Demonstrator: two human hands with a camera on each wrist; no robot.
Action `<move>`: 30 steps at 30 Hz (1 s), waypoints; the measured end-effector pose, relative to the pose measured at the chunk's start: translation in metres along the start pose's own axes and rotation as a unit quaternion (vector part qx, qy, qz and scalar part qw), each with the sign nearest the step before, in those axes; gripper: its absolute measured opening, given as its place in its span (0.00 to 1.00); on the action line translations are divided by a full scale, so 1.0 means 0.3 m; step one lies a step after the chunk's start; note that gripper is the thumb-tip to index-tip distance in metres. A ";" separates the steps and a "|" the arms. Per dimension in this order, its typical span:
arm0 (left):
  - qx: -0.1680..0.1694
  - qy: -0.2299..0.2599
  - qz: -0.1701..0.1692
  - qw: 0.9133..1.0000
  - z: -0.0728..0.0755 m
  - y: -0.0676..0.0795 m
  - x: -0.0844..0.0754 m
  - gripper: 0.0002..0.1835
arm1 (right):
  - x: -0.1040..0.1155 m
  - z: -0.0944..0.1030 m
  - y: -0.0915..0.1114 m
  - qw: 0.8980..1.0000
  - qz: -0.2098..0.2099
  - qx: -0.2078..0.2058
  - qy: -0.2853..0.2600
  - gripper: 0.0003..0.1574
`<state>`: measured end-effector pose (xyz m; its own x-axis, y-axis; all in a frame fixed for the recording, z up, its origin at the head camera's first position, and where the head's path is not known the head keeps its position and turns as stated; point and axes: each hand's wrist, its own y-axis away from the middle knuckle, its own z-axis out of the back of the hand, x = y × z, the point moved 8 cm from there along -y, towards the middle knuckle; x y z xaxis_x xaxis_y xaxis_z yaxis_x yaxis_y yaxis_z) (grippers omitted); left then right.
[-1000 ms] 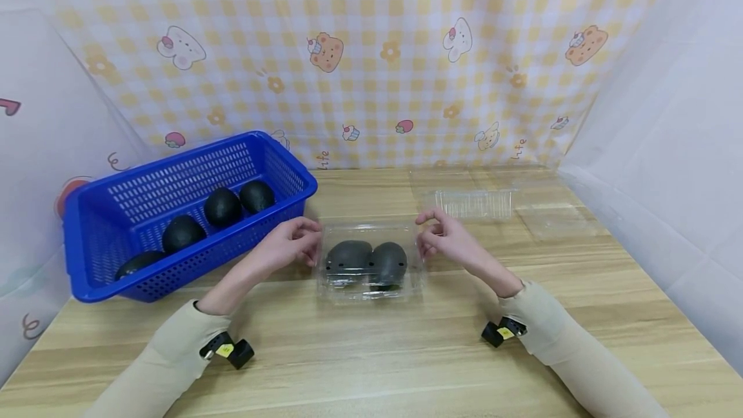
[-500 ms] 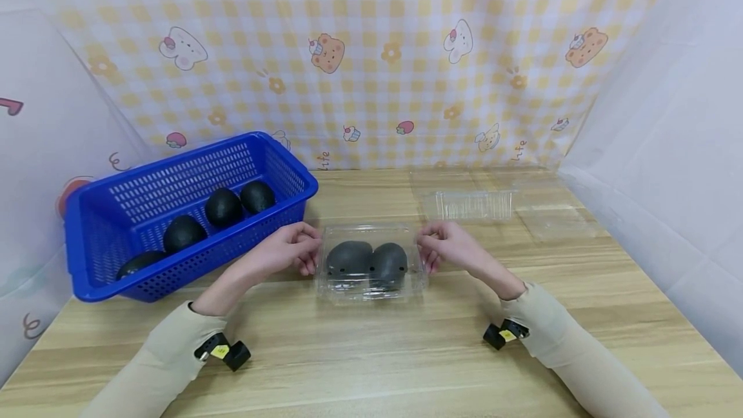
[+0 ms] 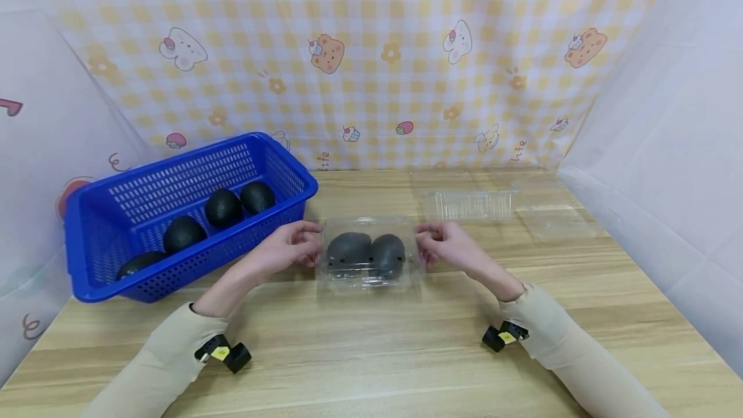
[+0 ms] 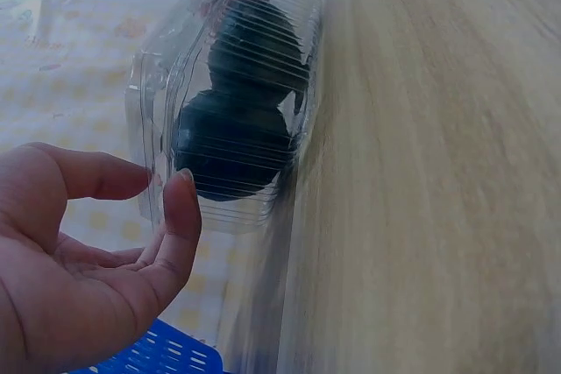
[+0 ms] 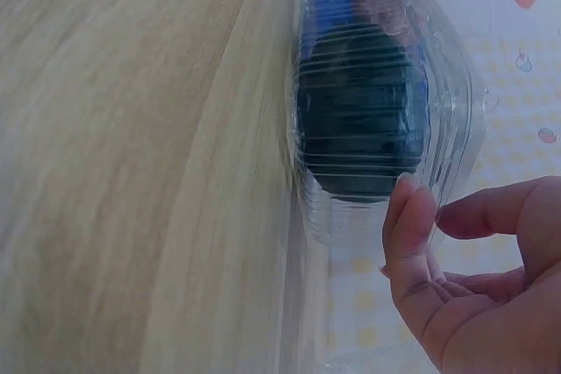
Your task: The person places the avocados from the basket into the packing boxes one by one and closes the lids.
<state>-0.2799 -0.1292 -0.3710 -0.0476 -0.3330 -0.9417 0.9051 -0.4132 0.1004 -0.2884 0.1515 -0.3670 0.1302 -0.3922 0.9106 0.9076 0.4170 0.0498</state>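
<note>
Before checked curtain, box over tabletop

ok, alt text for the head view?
A person's left grip and right grip pinch opposite ends of a clear container holding two dark rounded objects. A blue basket with four others stands left; clear plastic packaging lies behind right, on the wooden table.

The front wall of the blue perforated plastic basket partly hides its leftmost dark oval fruit, the nearer dark round fruit in the clear ribbed plastic box blocks its neighbour from the right wrist view, and transparent plastic pieces behind look too faint to count.
</note>
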 end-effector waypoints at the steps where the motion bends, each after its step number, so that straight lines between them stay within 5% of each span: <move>1: -0.001 -0.002 0.000 1.000 0.001 0.001 0.000 0.28 | -0.001 0.001 0.000 1.000 -0.001 -0.004 0.004 0.24; 21: 0.025 -0.005 -0.030 0.999 -0.005 0.031 0.006 0.40 | 0.010 0.003 0.001 0.998 0.025 -0.022 0.053 0.29; 30: 0.040 0.014 -0.035 0.998 -0.016 0.041 0.012 0.43 | 0.025 -0.013 0.022 0.998 0.047 0.011 0.033 0.37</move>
<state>-0.2669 -0.1313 -0.3746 -0.0977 -0.2781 -0.9556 0.8630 -0.5019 0.0578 -0.2800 0.1481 -0.3615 0.2406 -0.4041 0.8825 0.8813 0.4719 -0.0242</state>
